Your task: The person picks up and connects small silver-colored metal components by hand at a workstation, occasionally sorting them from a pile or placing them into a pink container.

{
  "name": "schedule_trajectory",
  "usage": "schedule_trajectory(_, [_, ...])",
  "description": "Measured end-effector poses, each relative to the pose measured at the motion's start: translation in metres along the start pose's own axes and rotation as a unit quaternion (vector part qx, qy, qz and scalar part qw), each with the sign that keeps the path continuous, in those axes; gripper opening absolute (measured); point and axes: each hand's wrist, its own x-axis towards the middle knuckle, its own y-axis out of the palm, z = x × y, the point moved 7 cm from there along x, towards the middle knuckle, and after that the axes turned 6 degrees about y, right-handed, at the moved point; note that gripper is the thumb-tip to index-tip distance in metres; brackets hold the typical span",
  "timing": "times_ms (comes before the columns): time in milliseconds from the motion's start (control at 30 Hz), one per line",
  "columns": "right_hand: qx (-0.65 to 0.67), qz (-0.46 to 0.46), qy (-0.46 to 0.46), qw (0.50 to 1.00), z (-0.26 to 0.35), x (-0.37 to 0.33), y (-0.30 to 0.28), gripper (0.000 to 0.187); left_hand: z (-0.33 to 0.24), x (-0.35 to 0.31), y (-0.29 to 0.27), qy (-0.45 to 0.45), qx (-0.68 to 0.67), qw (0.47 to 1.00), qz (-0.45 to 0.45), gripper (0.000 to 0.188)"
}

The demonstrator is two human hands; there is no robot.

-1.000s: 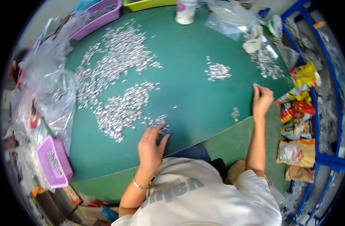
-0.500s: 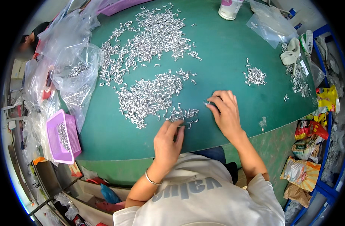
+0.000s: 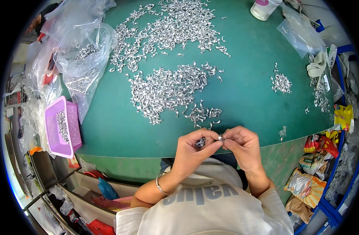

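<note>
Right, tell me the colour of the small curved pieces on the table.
Silver-grey; the curved pieces show best in the head view.

A head-worn fisheye looks steeply down on the table (image 3: 246, 70).

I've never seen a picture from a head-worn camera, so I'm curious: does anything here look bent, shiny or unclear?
Head view: the flat green tabletop's near edge bows, with black corners around the picture; head view: the heaped curved silver metal pieces and thin clear plastic bag glint; head view: the small shiny metal piece at the fingertips is too tiny to make out clearly.
</note>
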Motion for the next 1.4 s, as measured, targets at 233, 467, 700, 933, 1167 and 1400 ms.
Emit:
schedule_trajectory(233, [-0.099,-0.008,-0.108,0.989,0.017,-0.009,0.023,0.015,-0.025,-0.010,-0.008,0.070,0.132,0.989,0.020,0.014])
schedule_trajectory(467, [-0.199,-0.023,-0.161,0.967,0.030,-0.019,0.033,0.015,-0.041,-0.018,-0.006,0.123,0.155,0.980,0.029,0.012])
schedule_trajectory(700, [-0.457,-0.145,-0.228,0.847,0.053,0.003,0.010,0.015,0.011,-0.024,-0.006,-0.203,-0.379,0.901,0.056,0.009])
schedule_trajectory(933, [-0.647,-0.131,-0.275,0.699,0.037,0.031,0.024,0.016,0.010,-0.021,-0.013,-0.095,-0.246,0.964,0.042,0.013])
schedule_trajectory(1167, [-0.396,-0.127,-0.166,0.894,0.032,0.017,0.002,0.009,0.016,-0.024,-0.028,-0.109,-0.137,0.985,-0.010,0.019])
schedule_trajectory(1400, [-0.271,-0.037,-0.117,0.955,0.018,-0.003,0.025,0.008,-0.009,-0.015,-0.015,0.004,-0.048,0.999,-0.009,0.017])
